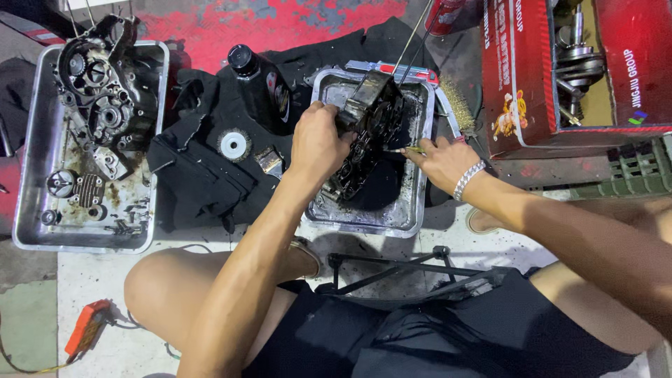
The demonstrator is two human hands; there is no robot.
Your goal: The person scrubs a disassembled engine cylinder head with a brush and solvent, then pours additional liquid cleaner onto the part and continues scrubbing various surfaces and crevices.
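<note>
Engine casing (367,133): black, oil-grimed metal, stood tilted on edge inside a dirty steel tray (364,220). Thin greenish tool (408,150): tip touching casing.

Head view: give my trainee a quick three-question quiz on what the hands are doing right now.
1. True or false: the left hand grips the dark engine case standing in the metal tray.
2. What does the right hand hold? A) a thin tool B) a bottle C) a cloth
3. Fill in: the black bottle lies on a black ____.

Key: 1 true. 2 A, a thin tool touching the case. 3 cloth.
</note>
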